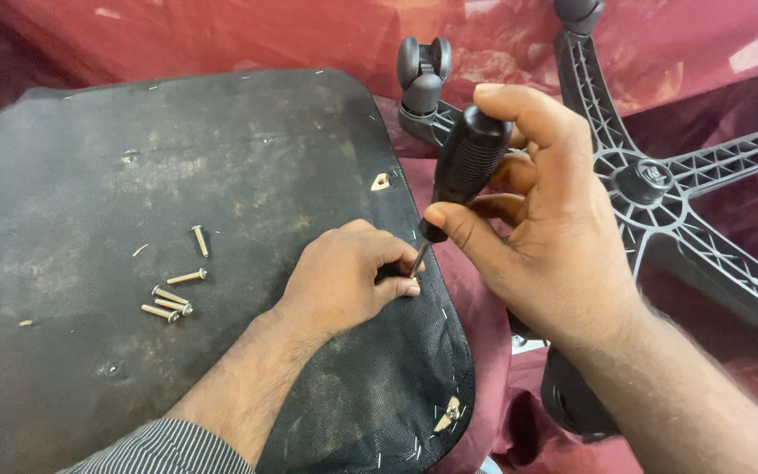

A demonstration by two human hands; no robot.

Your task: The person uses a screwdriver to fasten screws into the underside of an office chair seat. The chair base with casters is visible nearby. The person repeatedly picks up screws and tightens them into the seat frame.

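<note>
One screwdriver (462, 171) with a black ribbed handle stands nearly upright, tilted a little, its thin metal shaft coming down to the right edge of the upturned chair seat (177, 175), a single dark fabric-covered panel stapled round its rim. The right hand (546, 237) is wrapped round the handle, thumb pressed near the bottom of the grip and forefinger curled over the top. The left hand (344, 276) lies knuckles-up on the fabric with its fingers curled tight; its fingertips meet the shaft's tip, and what they pinch there is hidden. Five loose silver bolts (173, 294) lie on the seat well to the left of both hands: three bunched together, one just above them, one further up. Behind the right hand lies one black five-armed chair base (660, 189); two casters show, one (423, 75) just above the screwdriver handle. Red plastic sheeting (221, 35) lies under everything. A striped sleeve (164, 448) covers the left forearm.
</note>
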